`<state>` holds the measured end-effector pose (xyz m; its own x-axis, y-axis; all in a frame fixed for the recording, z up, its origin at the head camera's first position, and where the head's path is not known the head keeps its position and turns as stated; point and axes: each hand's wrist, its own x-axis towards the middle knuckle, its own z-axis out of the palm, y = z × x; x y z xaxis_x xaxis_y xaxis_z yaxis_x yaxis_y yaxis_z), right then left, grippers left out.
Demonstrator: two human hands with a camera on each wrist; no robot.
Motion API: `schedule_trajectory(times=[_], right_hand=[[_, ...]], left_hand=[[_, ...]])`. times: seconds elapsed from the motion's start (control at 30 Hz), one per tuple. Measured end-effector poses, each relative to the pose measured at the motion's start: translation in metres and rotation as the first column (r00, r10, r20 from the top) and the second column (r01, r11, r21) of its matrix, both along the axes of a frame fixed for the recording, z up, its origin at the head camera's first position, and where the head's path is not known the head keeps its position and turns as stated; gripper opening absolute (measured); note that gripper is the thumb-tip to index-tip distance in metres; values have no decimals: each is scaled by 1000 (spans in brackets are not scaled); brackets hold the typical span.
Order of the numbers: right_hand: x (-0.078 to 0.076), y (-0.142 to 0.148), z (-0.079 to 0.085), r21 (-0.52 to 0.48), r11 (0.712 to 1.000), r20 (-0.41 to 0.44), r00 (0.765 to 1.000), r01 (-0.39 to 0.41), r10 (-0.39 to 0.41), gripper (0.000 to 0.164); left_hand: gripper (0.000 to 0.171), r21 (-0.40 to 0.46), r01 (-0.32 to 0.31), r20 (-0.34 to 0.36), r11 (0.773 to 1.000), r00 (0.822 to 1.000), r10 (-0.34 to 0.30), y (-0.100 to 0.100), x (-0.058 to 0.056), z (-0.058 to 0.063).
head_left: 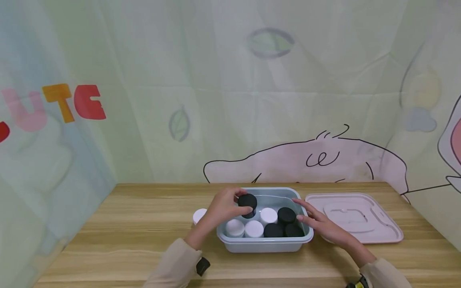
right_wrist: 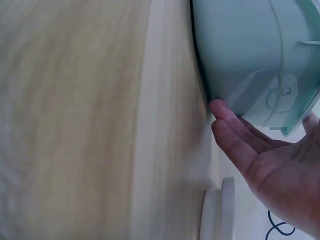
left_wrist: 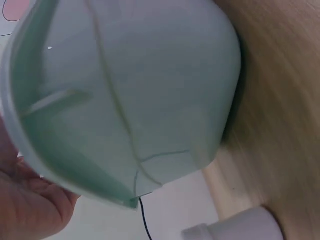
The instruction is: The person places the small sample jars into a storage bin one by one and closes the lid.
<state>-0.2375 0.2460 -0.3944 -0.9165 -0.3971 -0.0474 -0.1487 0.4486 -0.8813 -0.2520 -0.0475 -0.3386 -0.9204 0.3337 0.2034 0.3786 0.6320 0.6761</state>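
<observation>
The box (head_left: 264, 245) has room toward its far wall; jars (head_left: 254, 229) block the front

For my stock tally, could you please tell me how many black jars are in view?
4: one black jar in the left hand, three in the tub, right side; more may be hidden.

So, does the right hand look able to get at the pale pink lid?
Probably yes: the pale pink lid lies on the table beside the right hand, with nothing on top, though that hand would first need to leave the tub.

Letters "UTE" (head_left: 60, 93) on the backdrop (head_left: 216, 72)
</observation>
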Motion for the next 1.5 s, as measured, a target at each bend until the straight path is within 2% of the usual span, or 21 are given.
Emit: schedule_trajectory(times=[0.4, 0.63, 0.87, 1.17, 1.37, 1.5], right_hand=[[1, 0, -1, -7, 1000, -4, 1000, -3, 3, 54], [0, 0, -1, 1, 1000, 6, 1000, 2, -2, 55], [-1, 0, -1, 17, 1000, 0, 1000, 12, -12, 54], [-1, -2, 1, 24, 1000, 0, 1000, 16, -16, 53], [0, -2, 2, 24, 1000, 1, 1000, 17, -17, 53], [0, -1, 1, 22, 1000, -4, 1000, 20, -20, 53]], left_hand=[[41, -123, 67, -47, 990, 996, -73, 12, -11, -15], [40, -243, 61, -64, 968, 995, -79, 18, -13, -18], [40, -273, 49, -7, 961, 999, -53, 20, -15, -18], [40, -311, 19, 30, 950, 999, -10, 22, -15, -17], [39, -304, 9, 89, 953, 996, 19, 26, -13, -15], [39, -297, 21, 123, 955, 992, 17, 26, -12, -14]])
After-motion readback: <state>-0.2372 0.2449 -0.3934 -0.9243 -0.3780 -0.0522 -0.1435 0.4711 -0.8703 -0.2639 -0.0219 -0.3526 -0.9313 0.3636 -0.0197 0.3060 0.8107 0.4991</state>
